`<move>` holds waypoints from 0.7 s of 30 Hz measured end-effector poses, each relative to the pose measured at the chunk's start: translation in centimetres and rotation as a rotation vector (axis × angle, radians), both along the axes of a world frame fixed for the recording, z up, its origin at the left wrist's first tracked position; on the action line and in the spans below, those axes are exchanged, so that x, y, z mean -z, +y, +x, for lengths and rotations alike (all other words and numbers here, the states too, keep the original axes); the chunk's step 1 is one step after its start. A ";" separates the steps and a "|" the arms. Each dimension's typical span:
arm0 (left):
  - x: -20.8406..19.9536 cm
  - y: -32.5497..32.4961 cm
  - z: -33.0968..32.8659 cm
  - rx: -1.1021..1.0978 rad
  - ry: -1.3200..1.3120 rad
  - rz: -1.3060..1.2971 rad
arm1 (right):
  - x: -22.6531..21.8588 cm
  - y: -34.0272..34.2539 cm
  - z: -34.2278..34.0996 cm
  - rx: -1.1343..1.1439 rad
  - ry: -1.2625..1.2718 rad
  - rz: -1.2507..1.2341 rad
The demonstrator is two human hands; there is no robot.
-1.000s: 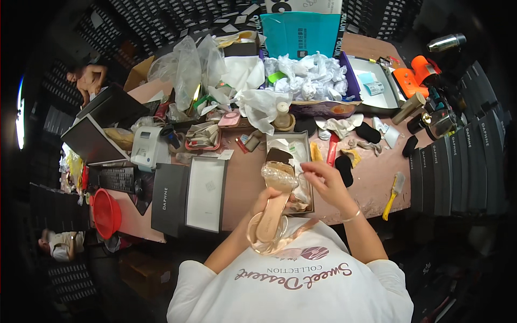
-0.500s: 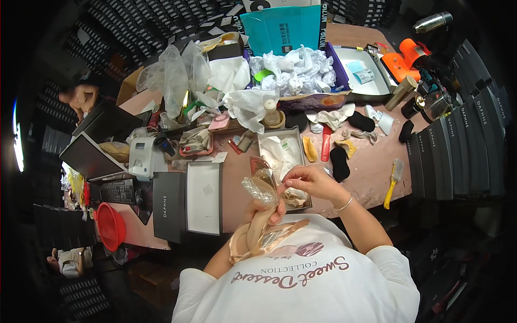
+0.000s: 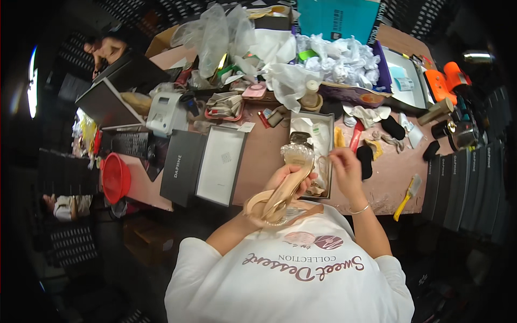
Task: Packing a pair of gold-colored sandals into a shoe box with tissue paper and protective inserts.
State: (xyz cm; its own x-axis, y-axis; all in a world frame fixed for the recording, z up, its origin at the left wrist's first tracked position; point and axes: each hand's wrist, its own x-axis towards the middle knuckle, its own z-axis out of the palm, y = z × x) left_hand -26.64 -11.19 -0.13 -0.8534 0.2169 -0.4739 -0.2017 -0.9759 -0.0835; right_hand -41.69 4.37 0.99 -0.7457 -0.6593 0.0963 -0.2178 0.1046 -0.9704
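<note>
My left hand (image 3: 279, 175) is wrapped round the middle of a beige sandal (image 3: 298, 157), tilted with its toe end away from me. A sparkling, stone-set strap crosses the toe, and beige straps hang at the heel end near my shirt. My right hand (image 3: 347, 171) is raised just right of the sandal, apart from it, with thumb and fingers drawn together. Whether something small is pinched there I cannot make out. Behind the sandal lies an open shoe box (image 3: 329, 126) with white tissue paper inside, partly hidden by the sandal and hands.
A grey box lid (image 3: 221, 167) lies left of the shoe box. Beyond stands a purple box (image 3: 385, 70) of crumpled paper. On the right are a yellow-handled brush (image 3: 407, 196), a black pad (image 3: 364, 161) and upright grey shoe boxes (image 3: 458, 180). A red basin (image 3: 116, 177) sits far left.
My view has shifted, so the table appears further right and higher. My right hand has moved off the sandal to its right. The left hand still holds the sandal, now turned to show its insole.
</note>
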 end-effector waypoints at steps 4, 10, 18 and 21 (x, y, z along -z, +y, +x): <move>1.5 0.4 1.4 -0.305 -0.023 0.345 | -3.5 1.3 0.1 0.015 -0.425 -0.259; 6.4 0.4 2.1 -0.416 -0.066 0.072 | -10.3 2.1 4.8 -0.747 -0.091 -0.079; 6.9 1.6 2.4 -0.178 0.269 0.023 | -8.7 -1.1 4.3 -0.746 0.253 -0.018; 5.0 2.4 2.0 -0.123 0.233 -0.054 | -7.9 -1.8 4.7 -0.713 0.334 0.082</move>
State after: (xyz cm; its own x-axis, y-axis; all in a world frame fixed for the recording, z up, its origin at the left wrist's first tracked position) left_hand -24.59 -8.81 -5.09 -0.9592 0.0841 -0.2699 -0.0886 -0.9961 0.0045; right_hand -37.01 2.54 8.86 -0.0809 -0.9819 0.1715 -0.5379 -0.1018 -0.8369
